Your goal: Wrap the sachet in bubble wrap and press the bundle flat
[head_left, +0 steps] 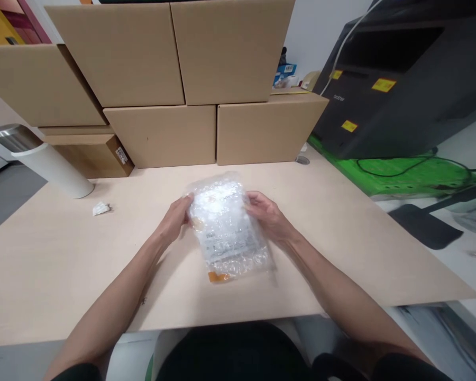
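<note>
A flat bubble-wrap package [232, 227] is held just over the middle of the pale wooden table [115, 264]. Printed text shows faintly through the plastic, and a piece of orange-brown tape [218, 277] sits at its near left corner. My left hand [177, 216] grips the package's left edge, thumb on top. On the opposite edge, my right hand [267, 211] holds it with curled fingers. Glare covers the upper part of the wrap, and what lies inside cannot be made out clearly.
Stacked cardboard boxes [161, 137] line the table's back edge. At the left stand a white tumbler with a steel lid [55, 166] and a crumpled white scrap [101, 208]. A large dark machine [381, 95] on a green base [404, 174] rises at the right, beside a black flat paddle [426, 225].
</note>
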Tool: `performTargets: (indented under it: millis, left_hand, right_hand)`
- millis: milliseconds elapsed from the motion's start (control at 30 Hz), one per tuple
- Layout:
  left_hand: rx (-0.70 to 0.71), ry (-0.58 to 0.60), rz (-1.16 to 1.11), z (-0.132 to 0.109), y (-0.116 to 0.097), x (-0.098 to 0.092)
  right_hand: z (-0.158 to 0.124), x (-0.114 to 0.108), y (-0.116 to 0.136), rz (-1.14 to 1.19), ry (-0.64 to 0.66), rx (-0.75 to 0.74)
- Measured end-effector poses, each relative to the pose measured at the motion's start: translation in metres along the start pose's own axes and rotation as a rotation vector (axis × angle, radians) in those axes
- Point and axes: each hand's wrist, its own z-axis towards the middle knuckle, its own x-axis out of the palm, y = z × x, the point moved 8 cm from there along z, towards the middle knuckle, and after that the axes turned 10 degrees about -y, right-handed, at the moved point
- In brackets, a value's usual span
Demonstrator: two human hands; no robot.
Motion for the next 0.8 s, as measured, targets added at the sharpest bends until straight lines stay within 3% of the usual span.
performTargets:
  millis: [200, 467, 600, 700, 733, 800]
  left_hand:
    - [0.201, 0.076, -0.174, -0.008, -0.015, 0.011]
    - [0.23, 0.117, -0.143, -0.011, -0.008, 0.025]
    - [0.278, 0.052, 0.114, -0.018, -0.005, 0.027]
    - [0.548, -0.036, 0.47, -0.048, -0.028, 0.034]
    - [0.677, 0.004, 0.59, -0.064, -0.036, 0.045]
    - [0.894, 0.2, 0.783, -0.099, -0.04, 0.074]
  right_hand:
    - [0.008, -0.017, -0.02, 0.067, -0.221, 0.068]
    - [-0.011, 0.015, -0.026, 0.216, 0.024, 0.339]
    - [-0.016, 0.02, -0.014, 0.097, 0.017, 0.272]
    - [-0.015, 0.017, -0.003, -0.013, -0.061, 0.118]
    - [-0.015, 0.016, 0.001, -0.04, -0.085, 0.067]
    - [-0.016, 0.017, 0.006, -0.08, -0.101, -0.008]
